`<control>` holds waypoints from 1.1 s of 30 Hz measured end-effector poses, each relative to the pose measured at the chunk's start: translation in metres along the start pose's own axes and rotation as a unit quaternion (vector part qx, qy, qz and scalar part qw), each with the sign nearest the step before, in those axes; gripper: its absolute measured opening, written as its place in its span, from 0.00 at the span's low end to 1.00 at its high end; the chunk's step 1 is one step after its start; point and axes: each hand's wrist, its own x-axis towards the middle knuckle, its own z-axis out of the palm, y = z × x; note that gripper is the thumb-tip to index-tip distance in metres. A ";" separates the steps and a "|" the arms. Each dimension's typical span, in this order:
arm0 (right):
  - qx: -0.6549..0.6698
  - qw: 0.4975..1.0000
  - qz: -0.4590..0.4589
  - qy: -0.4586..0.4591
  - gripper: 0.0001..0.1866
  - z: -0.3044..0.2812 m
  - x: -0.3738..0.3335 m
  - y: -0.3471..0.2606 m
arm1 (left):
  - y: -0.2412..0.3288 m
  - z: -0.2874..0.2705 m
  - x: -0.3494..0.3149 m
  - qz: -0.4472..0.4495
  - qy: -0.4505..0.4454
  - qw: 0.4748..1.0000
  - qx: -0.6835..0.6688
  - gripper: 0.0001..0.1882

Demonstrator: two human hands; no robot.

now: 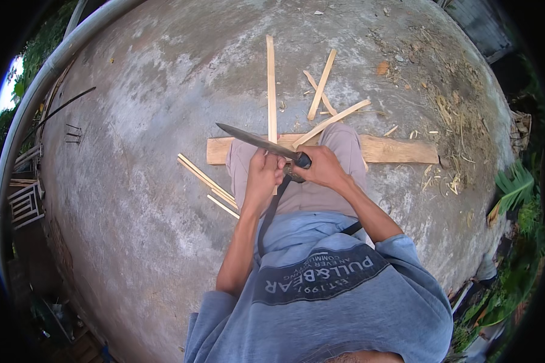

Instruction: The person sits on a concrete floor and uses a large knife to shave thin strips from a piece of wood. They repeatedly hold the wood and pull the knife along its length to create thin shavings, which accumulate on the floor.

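Note:
My right hand (322, 166) is closed round the dark handle of a long knife (254, 139). Its pointed blade reaches up and to the left, crossing over a long, pale wooden strip (271, 85). My left hand (264, 176) has its fingers curled on that strip, just below the blade; the strip's near end shows beside the fingers. Both hands are close together over my lap. A broad wooden plank (399, 150) lies crosswise at my knees, partly hidden by my legs. The exact contact between blade and strip cannot be made out.
Several loose wooden strips (322, 85) lie beyond the plank, and a few more strips (207, 184) are left of my leg. Shavings and dry debris (457, 115) cover the concrete floor (145, 212) at the right. A curved metal pipe (27, 100) borders the left side.

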 end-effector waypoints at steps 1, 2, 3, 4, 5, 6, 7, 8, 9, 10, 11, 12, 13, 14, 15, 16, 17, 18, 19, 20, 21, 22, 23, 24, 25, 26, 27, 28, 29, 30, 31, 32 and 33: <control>-0.020 1.000 0.002 0.006 0.13 -0.001 0.000 0.003 | 0.000 0.001 -0.004 0.001 -0.001 1.000 0.002 0.23; -0.040 0.999 0.004 0.011 0.13 -0.002 0.001 0.006 | 0.000 0.003 -0.006 0.003 -0.002 1.000 0.003 0.22; -0.051 0.999 0.007 0.007 0.13 -0.003 0.004 0.002 | 0.003 0.001 -0.009 0.001 0.002 1.000 -0.005 0.22; -0.063 0.998 0.008 0.004 0.12 -0.003 0.008 -0.003 | 0.006 -0.003 -0.011 0.000 0.005 1.000 -0.012 0.22; -0.074 0.997 0.010 0.000 0.12 -0.003 0.011 -0.007 | 0.009 -0.007 -0.014 -0.002 0.009 1.000 -0.019 0.21; -0.071 0.997 0.002 0.009 0.11 -0.003 0.014 -0.007 | 0.010 -0.009 -0.013 0.005 0.004 1.000 -0.015 0.22; -0.068 0.998 -0.006 0.017 0.11 -0.004 0.017 -0.007 | 0.010 -0.011 -0.012 0.011 0.000 1.000 -0.012 0.22; -0.064 0.998 -0.014 0.025 0.11 -0.004 0.020 -0.008 | 0.011 -0.013 -0.011 0.017 -0.005 1.000 -0.008 0.22; -0.069 0.997 -0.012 0.017 0.11 -0.005 0.021 -0.008 | 0.013 -0.013 -0.012 0.013 -0.005 1.000 -0.013 0.22; -0.075 0.997 -0.010 0.010 0.11 -0.007 0.023 -0.009 | 0.017 -0.013 -0.015 0.009 -0.006 1.000 -0.018 0.22; -0.080 0.997 -0.008 0.002 0.11 -0.008 0.024 -0.009 | 0.019 -0.013 -0.016 0.005 -0.007 1.000 -0.023 0.22; -0.080 0.997 -0.002 -0.008 0.11 -0.008 0.026 -0.010 | 0.020 -0.013 -0.016 0.005 -0.003 1.000 -0.020 0.21; -0.081 0.997 0.005 -0.018 0.12 -0.008 0.029 -0.011 | 0.021 -0.014 -0.016 0.004 0.002 1.000 -0.017 0.21; -0.081 0.996 0.011 -0.029 0.12 -0.008 0.031 -0.011 | 0.022 -0.015 -0.017 0.004 0.006 1.000 -0.015 0.21; -0.091 0.995 0.028 -0.002 0.14 -0.008 0.034 -0.004 | 0.024 -0.014 -0.019 0.001 0.001 1.000 -0.004 0.21; -0.101 0.994 0.046 0.026 0.15 -0.006 0.037 0.009 | 0.026 -0.012 -0.024 -0.003 -0.005 1.000 0.006 0.21; -0.111 0.990 0.063 0.053 0.16 -0.007 0.042 0.025 | 0.028 -0.010 -0.030 -0.006 -0.011 1.000 0.017 0.21; -0.077 0.983 0.094 0.135 0.18 -0.019 0.054 0.056 | 0.026 -0.008 -0.043 -0.033 -0.032 0.999 0.012 0.22; -0.039 0.967 0.127 0.217 0.20 -0.041 0.063 0.089 | 0.023 -0.004 -0.062 -0.062 -0.052 0.997 0.011 0.22; -0.016 0.956 0.220 0.194 0.19 -0.067 0.066 0.115 | 0.021 -0.007 -0.073 -0.084 -0.071 0.994 0.011 0.23; 0.002 0.936 0.308 0.167 0.20 -0.090 0.073 0.130 | 0.019 -0.013 -0.078 -0.086 -0.065 0.994 0.013 0.23; -0.018 0.938 0.304 0.167 0.21 -0.096 0.071 0.122 | 0.010 -0.023 -0.085 -0.095 -0.053 0.994 0.006 0.23; -0.039 0.939 0.297 0.167 0.22 -0.103 0.066 0.113 | 0.002 -0.031 -0.087 -0.102 -0.040 0.994 -0.003 0.23; -0.071 0.958 0.233 0.155 0.22 -0.101 0.060 0.084 | -0.011 -0.042 -0.089 -0.081 -0.004 0.997 -0.001 0.23; -0.094 0.972 0.161 0.141 0.22 -0.090 0.052 0.058 | -0.017 -0.045 -0.090 -0.048 0.008 0.997 0.066 0.21; -0.090 0.985 0.092 0.114 0.21 -0.074 0.044 0.047 | -0.019 -0.047 -0.091 -0.015 0.031 0.990 0.137 0.21; -0.090 0.992 0.077 0.039 0.19 -0.059 0.035 0.025 | -0.023 -0.052 -0.093 0.014 0.070 0.975 0.208 0.20; -0.115 0.992 0.045 -0.012 0.16 -0.040 0.023 0.008 | -0.040 -0.059 -0.089 0.050 0.088 0.975 0.197 0.20; -0.066 0.997 -0.006 -0.030 0.14 -0.018 0.013 -0.001 | -0.035 -0.057 -0.092 0.073 0.100 0.974 0.192 0.19; -0.098 0.991 -0.057 -0.074 0.14 -0.002 0.007 -0.011 | -0.024 -0.055 -0.100 0.086 0.078 0.977 0.177 0.18; -0.097 0.988 -0.064 -0.105 0.16 0.010 0.006 -0.017 | -0.020 -0.056 -0.113 0.075 0.076 0.981 0.160 0.18; -0.071 0.993 -0.081 -0.056 0.14 0.022 0.014 0.003 | -0.022 -0.058 -0.122 0.071 0.065 0.986 0.136 0.18; -0.034 0.995 -0.088 -0.012 0.13 0.042 0.026 0.036 | -0.018 -0.062 -0.139 0.064 0.061 0.989 0.118 0.19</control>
